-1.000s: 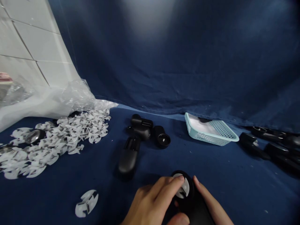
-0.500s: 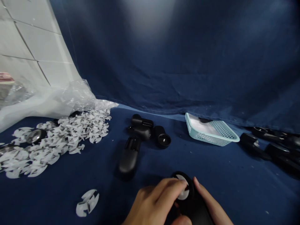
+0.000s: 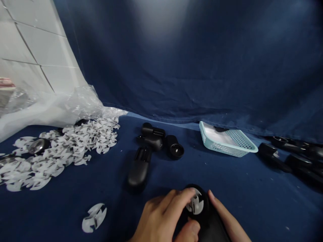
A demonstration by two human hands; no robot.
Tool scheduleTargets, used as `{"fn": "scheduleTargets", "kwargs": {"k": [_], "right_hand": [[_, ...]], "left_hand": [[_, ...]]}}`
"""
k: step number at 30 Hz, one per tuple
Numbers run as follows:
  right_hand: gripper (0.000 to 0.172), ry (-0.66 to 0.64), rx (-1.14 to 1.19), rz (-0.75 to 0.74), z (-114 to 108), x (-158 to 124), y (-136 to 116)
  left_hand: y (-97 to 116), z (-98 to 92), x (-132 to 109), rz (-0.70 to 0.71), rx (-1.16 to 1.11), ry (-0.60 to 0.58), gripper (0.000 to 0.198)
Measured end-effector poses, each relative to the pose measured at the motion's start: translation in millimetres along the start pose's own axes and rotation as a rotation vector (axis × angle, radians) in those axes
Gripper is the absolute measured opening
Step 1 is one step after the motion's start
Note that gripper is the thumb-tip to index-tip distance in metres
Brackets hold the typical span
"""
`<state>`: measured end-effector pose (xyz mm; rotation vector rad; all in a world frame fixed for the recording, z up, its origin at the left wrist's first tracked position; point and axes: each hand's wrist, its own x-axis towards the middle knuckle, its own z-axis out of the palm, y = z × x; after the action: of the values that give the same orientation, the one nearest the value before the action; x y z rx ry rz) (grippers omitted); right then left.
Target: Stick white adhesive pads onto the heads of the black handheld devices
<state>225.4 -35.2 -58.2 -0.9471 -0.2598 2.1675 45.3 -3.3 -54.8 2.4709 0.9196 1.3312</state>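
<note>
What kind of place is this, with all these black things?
Probably a small workshop: black plastic parts lie on a blue cloth, white scraps sit in a heap, and a little basket stands nearby.

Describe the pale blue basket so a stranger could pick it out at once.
Follow the dark blue cloth backdrop down to its bottom edge. There, a pale blue plastic mesh basket sits between black parts on its left and more on its right, the only pale latticed container.
</note>
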Motion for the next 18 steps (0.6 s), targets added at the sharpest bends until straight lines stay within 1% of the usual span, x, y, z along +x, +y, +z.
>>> {"fn": "scheduleTargets", "kwargs": {"k": [2, 3, 5, 6, 8, 10, 11, 13, 16, 18], "right_hand": [[0.061, -0.008, -0.008, -0.005, -0.2, 0.6, 0.1], [0.062, -0.01, -0.012, -0.01, -0.4, 0.6, 0.2], [0.062, -0.012, -0.021, -0.026, -1.2, 0.0, 0.5], [0.059, -0.013, -0.026, -0.037, -1.8, -0.8, 0.6], [0.047, -0.013, -0.043, -0.065, -3.6, -3.3, 0.4], [0.032, -0.011, -0.062, -0.103, -6.0, -6.1, -1.1], [0.028, -0.009, -0.072, -0.124, -7.3, -7.2, -2.5], [0.027, -0.003, -0.089, -0.167, -10.4, -7.8, -6.5], [0.029, 0.006, -0.113, -0.218, -14.7, -4.4, -13.8], [0.03, 0.008, -0.131, -0.241, -16.0, -1.0, -17.4]], "left_hand": [[-1.3, 3.2, -1.5, -0.002, 0.009, 0.025, 0.042], [-1.4, 3.4, -1.6, -0.006, 0.01, 0.018, 0.042], [-0.9, 1.3, -0.8, -0.019, 0.006, -0.03, 0.043], [-0.5, -0.4, -0.1, -0.025, -0.002, -0.064, 0.043], [0.0, -3.5, 1.2, -0.029, -0.031, -0.123, 0.045], [0.4, -5.3, 2.0, 0.003, -0.077, -0.14, 0.046], [0.8, -5.9, 2.1, 0.017, -0.097, -0.145, 0.045], [2.4, -7.3, 2.1, 0.019, -0.122, -0.167, 0.042], [5.9, -10.3, 1.9, -0.027, -0.121, -0.209, 0.037], [6.6, -10.7, 1.3, -0.033, -0.111, -0.204, 0.036]]}}
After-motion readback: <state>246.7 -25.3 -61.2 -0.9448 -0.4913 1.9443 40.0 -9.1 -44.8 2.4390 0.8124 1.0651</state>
